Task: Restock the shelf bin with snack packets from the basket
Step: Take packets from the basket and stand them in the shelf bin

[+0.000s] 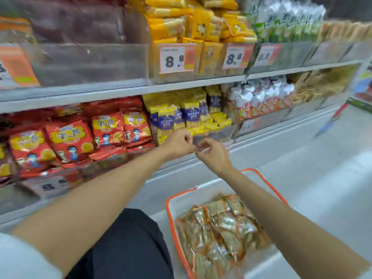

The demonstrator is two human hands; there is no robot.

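Below my right forearm the orange-rimmed basket (170, 218) runs off the bottom edge, heaped with brown-gold snack packets (221, 228). Both arms stretch forward, the hands almost touching. My left hand (177, 143) has its fingers curled, and so does my right hand (213, 156), perhaps round something clear; through the blur I cannot tell whether either grips anything. Just beyond them stands the clear shelf bin (217, 134) on a pale shelf (261, 137), with grey floor (332, 188) to the right.
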